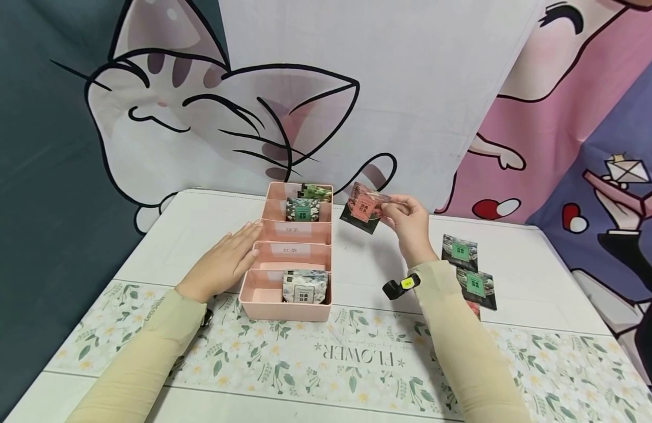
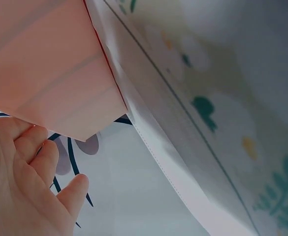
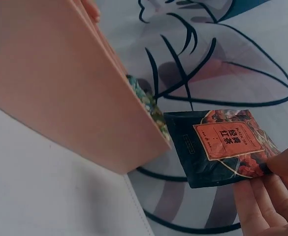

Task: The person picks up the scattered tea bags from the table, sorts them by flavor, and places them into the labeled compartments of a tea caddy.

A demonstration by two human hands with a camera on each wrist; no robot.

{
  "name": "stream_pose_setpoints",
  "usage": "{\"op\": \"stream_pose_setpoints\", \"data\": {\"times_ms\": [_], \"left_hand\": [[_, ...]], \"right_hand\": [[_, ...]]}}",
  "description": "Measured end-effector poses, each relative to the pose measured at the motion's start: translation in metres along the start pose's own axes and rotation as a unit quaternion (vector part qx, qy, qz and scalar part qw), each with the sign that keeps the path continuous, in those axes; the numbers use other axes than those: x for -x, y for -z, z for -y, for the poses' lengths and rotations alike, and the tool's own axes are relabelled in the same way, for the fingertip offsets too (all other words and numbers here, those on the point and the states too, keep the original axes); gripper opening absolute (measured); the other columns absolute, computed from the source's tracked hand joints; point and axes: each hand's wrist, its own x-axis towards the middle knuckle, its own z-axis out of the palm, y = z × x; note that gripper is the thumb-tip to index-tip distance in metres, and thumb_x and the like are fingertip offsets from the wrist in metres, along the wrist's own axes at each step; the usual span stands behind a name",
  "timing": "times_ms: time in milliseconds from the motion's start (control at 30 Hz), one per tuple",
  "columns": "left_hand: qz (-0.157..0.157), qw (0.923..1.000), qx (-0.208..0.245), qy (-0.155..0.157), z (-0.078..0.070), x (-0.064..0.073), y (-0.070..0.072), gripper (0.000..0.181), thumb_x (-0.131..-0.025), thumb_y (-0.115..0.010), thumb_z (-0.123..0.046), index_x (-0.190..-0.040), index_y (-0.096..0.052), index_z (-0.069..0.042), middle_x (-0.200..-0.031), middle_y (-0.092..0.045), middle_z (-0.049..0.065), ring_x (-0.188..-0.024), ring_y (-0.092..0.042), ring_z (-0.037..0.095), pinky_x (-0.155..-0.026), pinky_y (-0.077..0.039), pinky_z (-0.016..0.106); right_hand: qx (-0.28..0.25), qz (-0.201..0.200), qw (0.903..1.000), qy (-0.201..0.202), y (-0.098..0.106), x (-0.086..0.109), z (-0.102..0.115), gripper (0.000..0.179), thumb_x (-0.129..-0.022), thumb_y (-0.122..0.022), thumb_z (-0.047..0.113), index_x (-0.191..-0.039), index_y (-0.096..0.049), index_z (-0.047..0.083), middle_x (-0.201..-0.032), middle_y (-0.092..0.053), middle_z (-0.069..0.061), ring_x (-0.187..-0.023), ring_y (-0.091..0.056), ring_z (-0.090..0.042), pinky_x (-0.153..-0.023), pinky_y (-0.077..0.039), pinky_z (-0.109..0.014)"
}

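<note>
Between thumb and fingers, my right hand [image 1: 408,226] pinches a black tea bag packet [image 1: 364,205] with a red label, held up beyond the right side of a pink divided box [image 1: 286,312]. In the right wrist view the packet [image 3: 227,142] shows "BLACK TEA" on its label. My left hand [image 1: 220,261] rests along the box's left side with its fingers extended. Green-labelled packets [image 1: 303,210] stand in the rear compartments, and pale packets [image 1: 304,286] stand in the front one. The compartment marked with a paper label [image 1: 291,250] shows its bare bottom.
To the right of my right forearm lie green-labelled packets [image 1: 460,251], with a red one [image 1: 474,308] partly hidden under the sleeve. A flower-patterned cloth [image 1: 241,370] crosses the table. Behind it hangs a cartoon-cat curtain [image 1: 410,76].
</note>
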Motion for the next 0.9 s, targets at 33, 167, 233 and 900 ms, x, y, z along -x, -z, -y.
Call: {"op": "stream_pose_setpoints", "data": {"times_ms": [33,167,233,900], "left_hand": [[0.000,1.0000,0.000,0.000,0.000,0.000,0.000,0.061,-0.110,-0.041,-0.030,-0.161,-0.022,-0.004,-0.167,-0.021,0.011,-0.154,-0.018,0.031,-0.124,-0.018,0.056],[0.000,1.0000,0.000,0.001,0.000,0.000,0.000,0.061,-0.110,-0.041,-0.030,-0.161,-0.022,-0.003,-0.167,-0.021,0.012,-0.154,-0.019,0.032,-0.124,-0.018,0.056],[0.001,1.0000,0.000,0.001,0.000,0.000,0.001,0.061,-0.110,-0.041,-0.030,-0.161,-0.022,-0.003,-0.167,-0.021,0.012,-0.154,-0.019,0.032,-0.124,-0.018,0.056],[-0.006,1.0000,0.002,-0.004,-0.001,0.001,0.001,0.061,-0.110,-0.040,-0.030,-0.161,-0.022,-0.003,-0.167,-0.021,0.013,-0.153,-0.021,0.034,-0.123,-0.018,0.058]], "right_hand": [[-0.003,0.004,1.0000,0.002,-0.002,0.002,0.002,0.013,-0.096,-0.061,-0.006,-0.104,-0.062,0.005,-0.089,-0.071,-0.001,-0.083,-0.071,-0.012,-0.086,-0.060,-0.029],[-0.014,0.025,0.9996,0.003,-0.007,0.010,0.007,0.013,-0.096,-0.062,-0.005,-0.106,-0.061,0.005,-0.092,-0.071,-0.003,-0.087,-0.072,-0.014,-0.088,-0.060,-0.031],[-0.020,0.036,0.9991,0.005,-0.010,0.013,0.009,0.014,-0.096,-0.063,-0.005,-0.105,-0.061,0.005,-0.092,-0.072,-0.003,-0.087,-0.072,-0.015,-0.088,-0.060,-0.031],[0.033,0.131,0.9903,0.033,-0.052,0.047,0.007,0.016,-0.094,-0.066,-0.006,-0.107,-0.064,0.003,-0.097,-0.065,-0.008,-0.087,-0.069,-0.014,-0.088,-0.060,-0.036]]}}
